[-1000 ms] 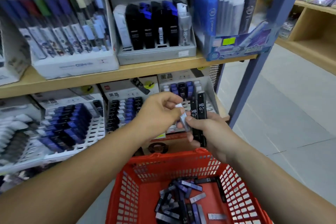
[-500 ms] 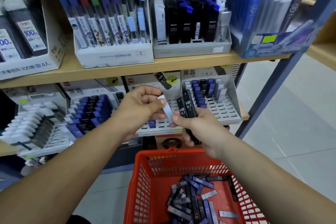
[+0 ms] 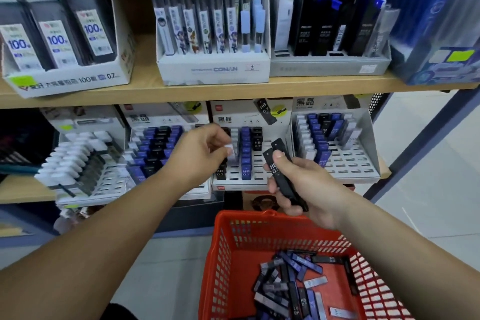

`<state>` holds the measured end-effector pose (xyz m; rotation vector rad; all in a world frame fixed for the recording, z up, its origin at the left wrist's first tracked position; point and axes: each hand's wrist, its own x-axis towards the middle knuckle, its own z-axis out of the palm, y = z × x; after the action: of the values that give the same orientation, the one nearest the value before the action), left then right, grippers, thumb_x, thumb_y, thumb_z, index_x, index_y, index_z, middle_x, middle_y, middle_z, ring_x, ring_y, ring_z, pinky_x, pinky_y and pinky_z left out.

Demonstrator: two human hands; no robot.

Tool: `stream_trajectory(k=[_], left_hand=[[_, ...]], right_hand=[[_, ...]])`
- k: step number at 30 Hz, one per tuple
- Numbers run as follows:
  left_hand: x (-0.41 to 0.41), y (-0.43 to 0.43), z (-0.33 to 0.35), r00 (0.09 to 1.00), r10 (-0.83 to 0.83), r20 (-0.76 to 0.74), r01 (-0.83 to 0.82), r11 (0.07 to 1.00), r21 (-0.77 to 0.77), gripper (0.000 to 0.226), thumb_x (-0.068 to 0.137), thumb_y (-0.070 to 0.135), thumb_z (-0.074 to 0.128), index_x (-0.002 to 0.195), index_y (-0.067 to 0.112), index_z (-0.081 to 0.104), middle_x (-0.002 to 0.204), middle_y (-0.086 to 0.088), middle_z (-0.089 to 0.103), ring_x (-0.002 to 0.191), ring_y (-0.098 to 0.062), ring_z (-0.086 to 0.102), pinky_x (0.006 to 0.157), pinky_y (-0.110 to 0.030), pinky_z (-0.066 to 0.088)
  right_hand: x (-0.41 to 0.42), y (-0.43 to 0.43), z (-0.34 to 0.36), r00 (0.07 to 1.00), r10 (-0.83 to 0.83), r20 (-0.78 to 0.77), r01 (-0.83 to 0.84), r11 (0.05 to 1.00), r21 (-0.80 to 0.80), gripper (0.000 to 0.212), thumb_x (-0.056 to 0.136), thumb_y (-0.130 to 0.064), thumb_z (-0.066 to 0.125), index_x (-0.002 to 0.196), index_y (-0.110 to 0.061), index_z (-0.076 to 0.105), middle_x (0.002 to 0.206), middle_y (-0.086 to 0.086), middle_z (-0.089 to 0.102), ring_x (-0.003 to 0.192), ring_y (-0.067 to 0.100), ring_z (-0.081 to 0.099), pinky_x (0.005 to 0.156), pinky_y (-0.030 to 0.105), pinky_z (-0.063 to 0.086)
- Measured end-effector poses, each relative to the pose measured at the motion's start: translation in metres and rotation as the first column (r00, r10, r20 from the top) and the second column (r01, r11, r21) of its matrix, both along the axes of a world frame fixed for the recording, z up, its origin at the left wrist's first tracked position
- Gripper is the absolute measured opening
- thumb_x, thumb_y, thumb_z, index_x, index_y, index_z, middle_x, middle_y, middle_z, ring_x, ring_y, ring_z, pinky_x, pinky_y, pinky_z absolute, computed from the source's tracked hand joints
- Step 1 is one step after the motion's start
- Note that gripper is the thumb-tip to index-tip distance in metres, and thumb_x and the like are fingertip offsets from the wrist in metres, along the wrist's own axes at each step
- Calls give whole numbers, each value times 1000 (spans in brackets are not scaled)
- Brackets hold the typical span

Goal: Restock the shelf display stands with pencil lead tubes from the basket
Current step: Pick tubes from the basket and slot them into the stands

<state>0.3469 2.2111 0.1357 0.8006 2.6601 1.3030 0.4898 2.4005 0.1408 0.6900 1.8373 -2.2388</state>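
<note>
My right hand grips two black HB 0.7 lead tubes, tilted, in front of the lower shelf. My left hand pinches a small white lead tube and holds it against the middle white display stand, close to its column of white tubes. That stand carries black, blue and white tubes and has several bare slots at the front. The red plastic basket sits below my hands with several loose black, blue and grey tubes on its floor.
Two more slotted stands flank the middle one: a fuller one to the left, a half-filled one to the right. The wooden upper shelf holds boxed lead packs. A blue upright post stands at the right, beside the tiled floor.
My left hand has drawn the white tube away from my right hand and carried it to the middle stand. The view has shifted left and closer to the shelves.
</note>
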Motion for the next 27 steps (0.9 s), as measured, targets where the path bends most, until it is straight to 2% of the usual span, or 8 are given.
stream_trajectory(k=[3, 5, 10, 13, 18, 20, 23, 27], left_hand=[[-5, 5, -14, 998, -46, -51, 40, 993, -109, 12, 92, 18, 78, 87, 26, 71, 85, 18, 71, 82, 3, 65, 78, -29, 58], [-10, 8, -16, 996, -47, -78, 36, 991, -132, 9, 93, 17, 76, 89, 24, 71, 86, 17, 70, 83, -4, 66, 78, -31, 58], [-16, 6, -16, 982, -118, -149, 85, 974, -208, 9, 91, 12, 76, 90, 20, 74, 90, 13, 71, 86, -10, 66, 80, -34, 57], [-16, 8, -22, 935, -197, -296, 123, 960, -251, 11, 86, 6, 77, 88, 17, 78, 91, 4, 71, 92, -24, 64, 84, -44, 56], [-10, 15, -16, 908, -172, -381, 65, 958, -278, 16, 93, 16, 68, 104, 16, 80, 108, -2, 67, 108, -28, 59, 90, -44, 53], [5, 23, -2, 961, -113, -251, 88, 990, -108, 18, 97, 25, 67, 110, 19, 76, 105, 4, 66, 100, -16, 63, 85, -33, 54], [35, 37, 15, 958, -202, 204, 177, 975, 136, 20, 95, 25, 74, 116, 25, 74, 101, 7, 70, 85, -4, 68, 73, -17, 55], [45, 46, 12, 922, -232, 310, 156, 956, 250, 18, 90, 20, 80, 108, 23, 77, 101, -5, 75, 86, -13, 71, 76, -20, 57]], right_hand=[[3, 3, -1, 1000, 3, 23, -3, 1000, -6, 57, 100, -44, 62, 135, -1, 52, 84, 11, 68, 55, 21, 51, 45, 26, 30], [3, 8, -1, 999, -9, 31, 11, 998, -65, 56, 99, -43, 64, 136, -2, 51, 89, 12, 69, 58, 20, 53, 46, 27, 32], [7, 20, 2, 1000, 8, 22, -3, 981, -194, 29, 102, -27, 58, 125, -10, 53, 94, 11, 69, 62, 21, 52, 49, 29, 36], [9, 23, 4, 998, 59, -3, -58, 962, -267, 43, 91, -19, 53, 131, -4, 54, 100, 14, 69, 66, 22, 52, 53, 31, 36], [8, 23, 3, 996, 86, -30, -91, 946, -310, 30, 92, -11, 44, 121, -6, 51, 102, 16, 69, 67, 22, 51, 53, 30, 36], [8, 22, 0, 996, 82, -42, -91, 943, -321, 33, 95, -6, 45, 127, -8, 50, 103, 17, 70, 66, 22, 52, 53, 30, 35], [8, 23, -1, 991, 121, -66, -136, 930, -343, 40, 96, -3, 46, 135, -7, 55, 106, 18, 69, 66, 21, 53, 53, 30, 35], [9, 24, 2, 982, 164, -91, -186, 920, -344, 34, 98, -4, 43, 129, -5, 59, 112, 23, 70, 67, 24, 55, 51, 29, 35]])
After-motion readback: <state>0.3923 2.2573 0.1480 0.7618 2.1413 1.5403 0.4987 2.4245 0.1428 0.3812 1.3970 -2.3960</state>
